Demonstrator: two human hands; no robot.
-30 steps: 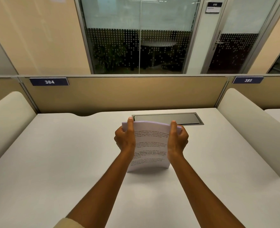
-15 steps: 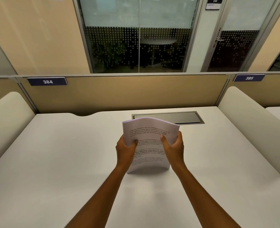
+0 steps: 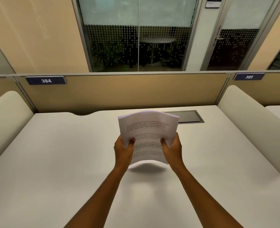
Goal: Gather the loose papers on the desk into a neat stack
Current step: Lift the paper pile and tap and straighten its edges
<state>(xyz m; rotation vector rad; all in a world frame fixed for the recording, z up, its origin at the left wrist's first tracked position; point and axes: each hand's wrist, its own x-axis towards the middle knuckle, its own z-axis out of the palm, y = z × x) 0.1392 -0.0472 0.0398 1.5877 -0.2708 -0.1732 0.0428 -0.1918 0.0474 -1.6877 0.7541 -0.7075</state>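
Observation:
A stack of white printed papers is held upright in the air over the middle of the white desk, bowed across its width. Its bottom edge hangs a little above the desktop, with a shadow under it. My left hand grips the stack's lower left edge, thumb on the front sheet. My right hand grips the lower right edge the same way. The fingers of both hands are hidden behind the sheets.
A grey cable hatch is set into the desk just behind the papers. A tan partition closes the back, and padded cream dividers stand at the left and right.
Both hands slid from the stack's upper sides down to its lower edges. The stack, which stood with its bottom edge on the desk, is now lifted slightly off it.

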